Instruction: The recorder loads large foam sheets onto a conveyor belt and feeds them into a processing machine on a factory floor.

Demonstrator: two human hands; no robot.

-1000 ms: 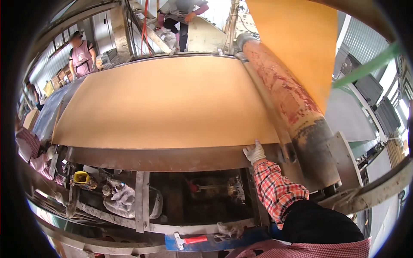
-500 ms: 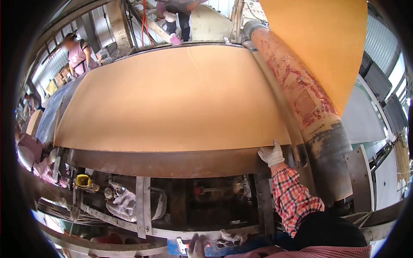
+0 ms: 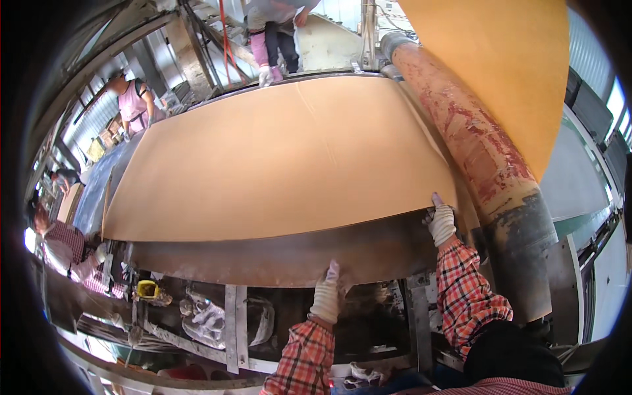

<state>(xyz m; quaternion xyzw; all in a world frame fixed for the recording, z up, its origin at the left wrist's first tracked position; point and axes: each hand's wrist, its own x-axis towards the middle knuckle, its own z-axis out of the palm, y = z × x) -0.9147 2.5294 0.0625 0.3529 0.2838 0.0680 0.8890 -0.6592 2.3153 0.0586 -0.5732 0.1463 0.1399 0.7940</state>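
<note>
A wide tan sheet (image 3: 283, 158), its exact material unclear, lies over a dark metal bed (image 3: 263, 260). My right hand (image 3: 442, 224), in a whitish knit glove, pinches the sheet's near right corner; the thumb is on top and the other fingers are partly hidden. That corner is lifted off the bed. My left hand (image 3: 326, 296), gloved too, is over the bed's near edge with fingers stretched forward, below the sheet's near edge and holding nothing. Checked red sleeves cover both my forearms.
A worn red-and-tan roller (image 3: 471, 125) slants along the right, with an orange-yellow sheet (image 3: 500, 72) hanging behind. A co-worker (image 3: 275, 33) stands at the far edge, another (image 3: 135, 102) at far left, another (image 3: 69, 247) at near left. A metal frame (image 3: 232, 329) runs below.
My left hand has come up from the bottom edge to the bed's near edge. My right hand has raised the sheet's corner, exposing more bed. The far co-worker has bent toward the sheet.
</note>
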